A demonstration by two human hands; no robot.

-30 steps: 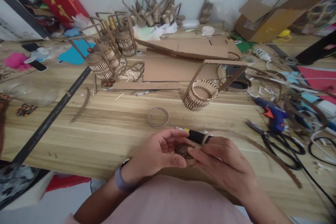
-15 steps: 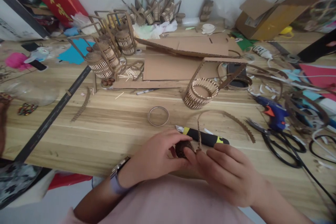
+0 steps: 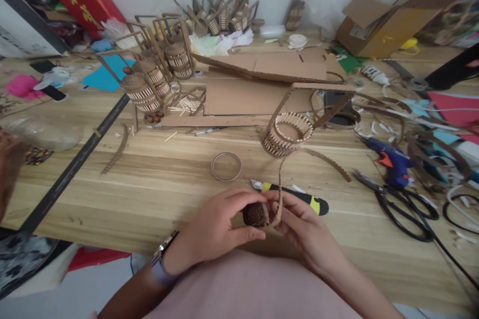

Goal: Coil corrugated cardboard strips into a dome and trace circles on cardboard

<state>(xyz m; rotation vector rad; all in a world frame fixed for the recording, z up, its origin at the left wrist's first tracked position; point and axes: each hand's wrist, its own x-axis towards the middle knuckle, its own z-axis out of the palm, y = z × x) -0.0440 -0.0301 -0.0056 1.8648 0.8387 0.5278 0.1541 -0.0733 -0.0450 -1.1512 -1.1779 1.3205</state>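
Between the thumb and fingers of my left hand (image 3: 220, 227) sits a small coil of rolled corrugated cardboard (image 3: 255, 215), dark brown, its round end turned to me. My right hand (image 3: 301, 222) pinches the loose cardboard strip (image 3: 280, 179) close to where it leaves the coil. From there the strip rises and curves off to the right over the table. Just beyond my fingers lies a black and yellow utility knife (image 3: 317, 204), partly covered by the right hand. Farther out are a thin ring (image 3: 226, 166) and a small slatted basket (image 3: 286, 134) with a tall cardboard handle.
On the right lie black scissors (image 3: 402, 209), a blue glue gun (image 3: 396, 162) and tangled strips. Cardboard sheets (image 3: 239, 97) lie behind the basket. Several finished lidded baskets (image 3: 140, 92) stand at the left. Another person's arm (image 3: 9, 169) shows at the left edge.
My right hand has turned and opened out around the strip, which now stands more upright, its far end drawn leftward. The coil has shifted slightly left in my left hand.
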